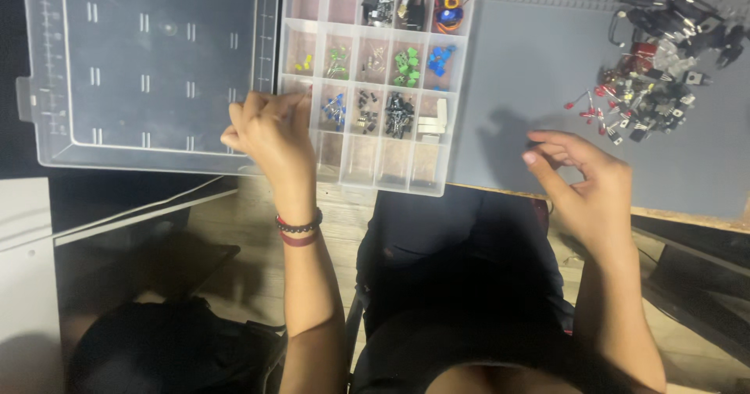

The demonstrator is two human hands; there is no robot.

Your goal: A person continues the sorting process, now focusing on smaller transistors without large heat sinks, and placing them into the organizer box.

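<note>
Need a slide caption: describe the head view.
Left hand over clear compartment organizer; right hand near loose electronic parts.

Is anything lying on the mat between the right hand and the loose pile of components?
Nothing visible does. The right hand hovers over bare grey mat, and only open mat lies between it and the pile of components further up and to its right.

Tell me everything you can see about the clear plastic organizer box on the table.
The organizer box is clear plastic, split by thin walls into a grid of small compartments. It lies flat and open, its hinged lid folded out flat to the left. Several cells hold small electronic parts in yellow, green, blue, black and white; the nearest row looks empty. Its front edge overhangs the table. The left hand rests on its left side, fingers pinched over a compartment.
</note>
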